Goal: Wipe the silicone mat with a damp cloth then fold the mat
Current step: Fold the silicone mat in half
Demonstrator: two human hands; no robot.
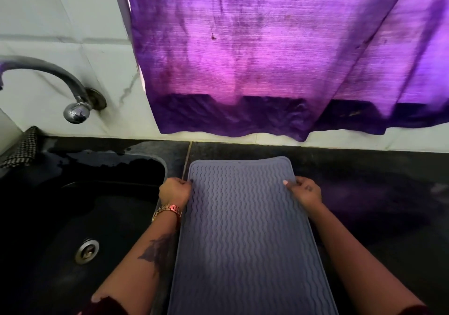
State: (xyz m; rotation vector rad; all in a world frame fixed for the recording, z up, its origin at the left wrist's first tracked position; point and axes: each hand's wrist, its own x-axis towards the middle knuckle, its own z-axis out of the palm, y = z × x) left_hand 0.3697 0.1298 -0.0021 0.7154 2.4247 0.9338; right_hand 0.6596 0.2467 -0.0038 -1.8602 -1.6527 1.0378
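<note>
- Grey-blue silicone, ribbed with wavy ridges, made up the mat (245, 229), which lay flat and lengthwise on the dark stone counter (364, 193), just to the right of the black sink (73, 205), its rounded far corners near the wall.
- The left hand (175, 191) sat at the mat's left edge and the right hand (305, 190) at its right edge, both toward the far end; each had its fingers closed on the rim, thumb on top and the other fingers seemingly tucked underneath.
- That matched, two-sided pinch looked suited to lifting or straightening the sheet, probably to square it up on the counter or to start folding the far end toward the body.
- No cloth was in either hand; a checked rag (23, 145) lay bunched at the sink's far left corner, well apart from the mat, so whether wiping was finished could not be told.
- The counter right of the mat appeared darker and possibly wet, as did the sink rim.
- A curved metal tap (73, 95) reached out from the pale tiled wall (60, 23), and a thin purple curtain (267, 59), stained in places, hung above the mat with light glowing through it.
- A gold-toned watch (168, 210) circled the left wrist.
</note>
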